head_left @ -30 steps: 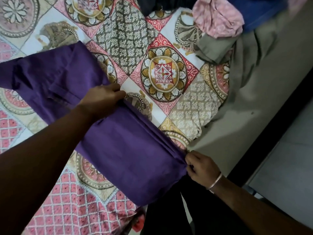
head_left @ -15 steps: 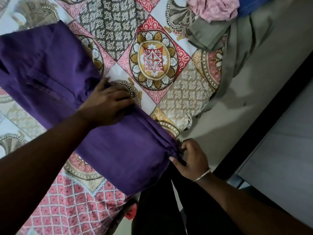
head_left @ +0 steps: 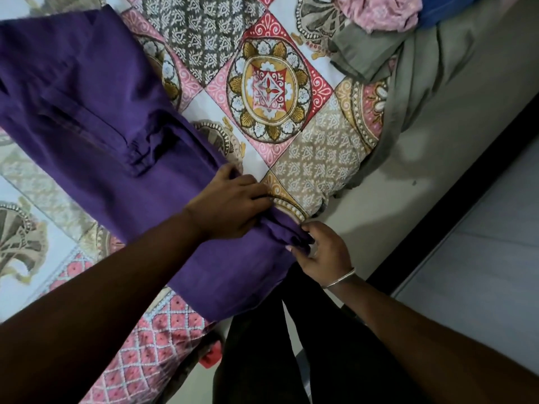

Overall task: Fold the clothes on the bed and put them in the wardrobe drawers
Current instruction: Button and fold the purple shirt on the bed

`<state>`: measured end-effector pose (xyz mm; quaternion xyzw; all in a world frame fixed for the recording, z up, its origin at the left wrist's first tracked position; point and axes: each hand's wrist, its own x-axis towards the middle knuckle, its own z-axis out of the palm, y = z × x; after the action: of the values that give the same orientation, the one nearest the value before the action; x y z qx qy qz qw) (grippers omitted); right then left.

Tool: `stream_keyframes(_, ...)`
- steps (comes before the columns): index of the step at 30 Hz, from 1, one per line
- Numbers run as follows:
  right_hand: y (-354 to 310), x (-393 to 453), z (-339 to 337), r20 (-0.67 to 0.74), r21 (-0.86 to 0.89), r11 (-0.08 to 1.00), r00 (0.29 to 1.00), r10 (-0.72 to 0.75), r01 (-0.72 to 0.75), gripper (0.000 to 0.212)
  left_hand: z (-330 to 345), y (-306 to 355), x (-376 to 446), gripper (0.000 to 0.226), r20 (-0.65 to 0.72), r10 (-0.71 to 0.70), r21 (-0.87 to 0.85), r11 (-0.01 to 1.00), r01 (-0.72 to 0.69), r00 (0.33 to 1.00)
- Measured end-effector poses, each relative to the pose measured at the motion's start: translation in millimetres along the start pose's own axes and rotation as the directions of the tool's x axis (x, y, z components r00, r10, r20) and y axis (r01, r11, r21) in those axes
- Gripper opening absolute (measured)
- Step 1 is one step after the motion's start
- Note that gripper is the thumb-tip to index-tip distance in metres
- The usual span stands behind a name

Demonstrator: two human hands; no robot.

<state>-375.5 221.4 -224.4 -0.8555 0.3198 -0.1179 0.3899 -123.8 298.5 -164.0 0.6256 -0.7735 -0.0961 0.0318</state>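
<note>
- The right hand (head_left: pixel 322 252) had its fingers (head_left: pixel 300 252) curled and pinching the bunched near corner of the purple garment (head_left: pixel 110 118).
- The left hand (head_left: pixel 230 205) lay at ten o'clock of the right, fingers nearly straight and close together, pressing the cloth's edge flat.
- The garment lay spread on the bed (head_left: pixel 262 91), only partly folded, I judged.
- At one o'clock a pink garment (head_left: pixel 376 10), an olive garment (head_left: pixel 361 53) and a blue garment (head_left: pixel 443 7) lay heaped and unfolded; no drawer showed.

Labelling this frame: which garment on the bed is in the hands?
The purple garment, spread across the bedsheet: left hand and right hand are on it. The pink, grey-green and blue clothes lie untouched.
</note>
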Motion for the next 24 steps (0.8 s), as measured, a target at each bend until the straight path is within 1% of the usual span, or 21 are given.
stream_keyframes(3,-0.4,-7.4,1.6,-0.017,-0.089,0.996,1.000,-0.019,0.017,0.027,1.6,17.2,7.5,0.018,0.016,-0.012,-0.001,1.000,0.012,1.000)
stream_keyframes(6,12.2,-21.8,1.8,-0.045,-0.201,0.968,0.986,-0.162,0.150,0.021,3.6,27.8,14.1,0.014,0.008,-0.011,-0.017,1.000,0.011,1.000)
stream_keyframes(8,18.3,-28.9,-0.6,0.003,-0.232,0.951,0.978,-0.208,0.203,0.025,5.8,30.3,15.2,0.017,-0.011,0.005,-0.027,1.000,-0.005,1.000)
stream_keyframes(10,15.2,-31.2,-2.8,0.016,-0.236,0.959,0.988,-0.157,0.156,0.029,7.0,29.4,14.8,0.016,-0.027,0.032,-0.025,0.999,-0.033,0.999)
stream_keyframes(13,3.8,-30.1,-3.3,-0.018,-0.226,0.970,0.995,-0.094,0.088,0.033,6.0,26.3,14.3,0.013,-0.013,0.059,0.004,0.998,-0.059,0.998)
stream_keyframes(17,-7.0,-30.5,4.3,-0.065,-0.192,0.981,0.998,-0.019,0.006,0.036,6.5,23.9,13.8,0.016,-0.007,0.077,0.002,0.997,-0.077,0.997)
stream_keyframes(19,-8.6,-31.3,8.3,-0.093,-0.162,0.986,0.995,0.031,-0.046,0.032,7.5,22.7,14.5,0.015,-0.020,0.080,-0.002,0.997,-0.080,0.997)
stream_keyframes(24,-2.2,-30.5,10.3,-0.172,-0.040,0.986,0.973,0.156,-0.165,0.018,11.4,17.1,13.8,0.008,-0.048,0.017,0.013,1.000,-0.016,0.999)
